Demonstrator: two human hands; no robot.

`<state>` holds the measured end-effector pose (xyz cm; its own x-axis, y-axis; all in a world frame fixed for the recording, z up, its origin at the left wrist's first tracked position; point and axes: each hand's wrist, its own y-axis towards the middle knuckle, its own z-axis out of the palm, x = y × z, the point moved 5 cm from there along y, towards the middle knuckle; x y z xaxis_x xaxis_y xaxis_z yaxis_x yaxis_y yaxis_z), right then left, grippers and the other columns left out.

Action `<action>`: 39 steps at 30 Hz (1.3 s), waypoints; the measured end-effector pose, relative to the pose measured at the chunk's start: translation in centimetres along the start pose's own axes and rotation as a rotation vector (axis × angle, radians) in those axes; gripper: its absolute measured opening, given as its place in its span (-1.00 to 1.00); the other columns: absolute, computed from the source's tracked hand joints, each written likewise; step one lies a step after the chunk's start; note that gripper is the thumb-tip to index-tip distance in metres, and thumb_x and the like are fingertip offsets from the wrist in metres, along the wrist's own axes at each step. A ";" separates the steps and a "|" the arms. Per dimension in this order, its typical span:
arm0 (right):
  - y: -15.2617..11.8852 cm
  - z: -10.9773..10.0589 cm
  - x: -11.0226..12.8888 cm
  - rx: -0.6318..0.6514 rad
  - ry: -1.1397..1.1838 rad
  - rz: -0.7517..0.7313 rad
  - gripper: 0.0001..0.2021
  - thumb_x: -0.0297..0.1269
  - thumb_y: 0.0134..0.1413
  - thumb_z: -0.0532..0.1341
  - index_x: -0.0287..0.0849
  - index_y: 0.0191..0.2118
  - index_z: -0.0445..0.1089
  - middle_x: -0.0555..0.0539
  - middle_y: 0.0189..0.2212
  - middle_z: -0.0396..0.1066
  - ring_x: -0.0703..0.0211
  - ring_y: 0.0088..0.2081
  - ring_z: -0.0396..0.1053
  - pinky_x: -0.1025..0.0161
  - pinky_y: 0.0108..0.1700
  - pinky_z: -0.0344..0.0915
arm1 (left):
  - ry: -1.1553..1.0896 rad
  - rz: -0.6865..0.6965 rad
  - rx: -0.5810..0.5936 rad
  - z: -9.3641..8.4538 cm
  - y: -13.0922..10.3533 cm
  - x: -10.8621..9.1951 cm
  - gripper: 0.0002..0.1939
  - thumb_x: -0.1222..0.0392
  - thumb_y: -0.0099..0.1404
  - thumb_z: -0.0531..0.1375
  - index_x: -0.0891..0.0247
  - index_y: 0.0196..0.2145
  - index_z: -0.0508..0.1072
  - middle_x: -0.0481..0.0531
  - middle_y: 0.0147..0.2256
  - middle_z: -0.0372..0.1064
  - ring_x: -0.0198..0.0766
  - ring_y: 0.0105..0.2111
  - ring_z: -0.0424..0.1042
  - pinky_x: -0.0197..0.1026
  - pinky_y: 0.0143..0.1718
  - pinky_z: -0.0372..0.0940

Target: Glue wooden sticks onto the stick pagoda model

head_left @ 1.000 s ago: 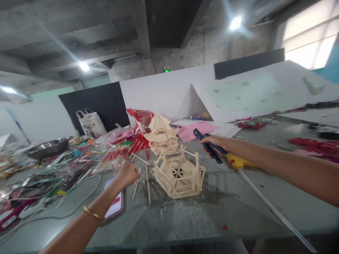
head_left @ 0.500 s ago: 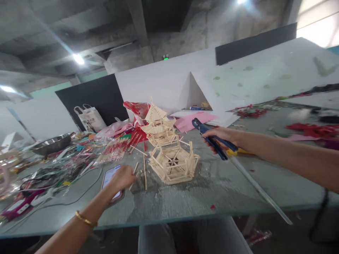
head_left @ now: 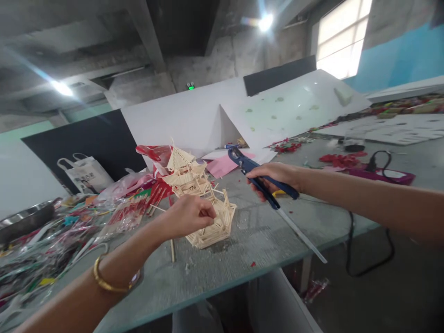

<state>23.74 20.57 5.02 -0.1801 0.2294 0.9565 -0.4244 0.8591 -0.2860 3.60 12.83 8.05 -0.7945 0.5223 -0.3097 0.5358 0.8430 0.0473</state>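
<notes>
Over the left side of an open wooden-stick ring (head_left: 224,226), my left hand (head_left: 187,215) is closed with fingers curled in a pinch. Whatever it may hold is hidden or too small to name. My right hand (head_left: 274,173) grips a pair of blue-handled cutters (head_left: 239,157), its jaws pointing up and left, to the right of the ring. Behind the ring rises a tiered pagoda model (head_left: 183,162) of pale sticks. A loose stick (head_left: 172,250) lies below my left wrist area, on the table.
A translucent rod (head_left: 301,236) slants toward the table edge, with a yellow piece (head_left: 278,193) by the cutters. Packaged sticks (head_left: 130,208) and plastic clutter spread to the left, near a metal bowl (head_left: 27,219). A purple power strip (head_left: 381,175) lies at right.
My left hand has moved right and up from the loose sticks beside the phone to over the ring. The view has turned right; my right hand still holds the cutters.
</notes>
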 end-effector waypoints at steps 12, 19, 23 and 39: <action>-1.5 -0.6 -1.2 -0.020 -0.035 0.007 -0.87 -0.32 0.12 0.04 -0.25 -0.37 0.24 -0.03 -0.60 0.32 0.25 -0.62 0.30 0.25 -0.50 0.35 | 0.058 -0.015 0.131 1.0 2.3 2.0 -0.86 0.23 0.04 0.15 0.27 -0.45 0.51 -0.06 -0.53 0.44 -0.35 -0.48 0.36 -0.35 -0.44 0.14; -1.6 -0.6 -1.4 -0.004 -0.031 -0.029 -0.87 -0.33 0.12 0.02 -0.27 -0.33 0.24 -0.04 -0.57 0.33 0.24 -0.61 0.31 0.23 -0.49 0.36 | 0.114 -0.011 0.139 1.4 2.7 2.0 -0.83 0.25 0.05 0.14 0.29 -0.41 0.51 -0.03 -0.50 0.45 -0.34 -0.48 0.36 -0.34 -0.43 0.14; -1.9 -0.6 -1.5 -0.002 -0.028 -0.026 -0.88 -0.32 0.10 0.05 -0.27 -0.32 0.24 -0.04 -0.57 0.33 0.24 -0.60 0.32 0.24 -0.49 0.36 | 0.111 -0.032 0.146 1.4 2.6 2.0 -0.85 0.25 0.05 0.14 0.28 -0.45 0.51 -0.04 -0.52 0.44 -0.33 -0.47 0.36 -0.34 -0.44 0.13; -2.2 -0.3 -1.8 0.016 -0.051 -0.016 -0.87 -0.33 0.12 0.03 -0.27 -0.33 0.25 -0.03 -0.55 0.33 0.24 -0.59 0.34 0.23 -0.48 0.36 | 0.140 -0.040 0.107 1.7 2.6 2.3 -0.84 0.27 0.03 0.13 0.28 -0.46 0.51 -0.07 -0.56 0.40 -0.36 -0.53 0.32 -0.34 -0.48 0.08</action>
<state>25.25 18.40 3.94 -0.2179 0.1921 0.9569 -0.4418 0.8548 -0.2722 3.60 15.99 5.89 -0.8439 0.5076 -0.1740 0.5243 0.8489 -0.0665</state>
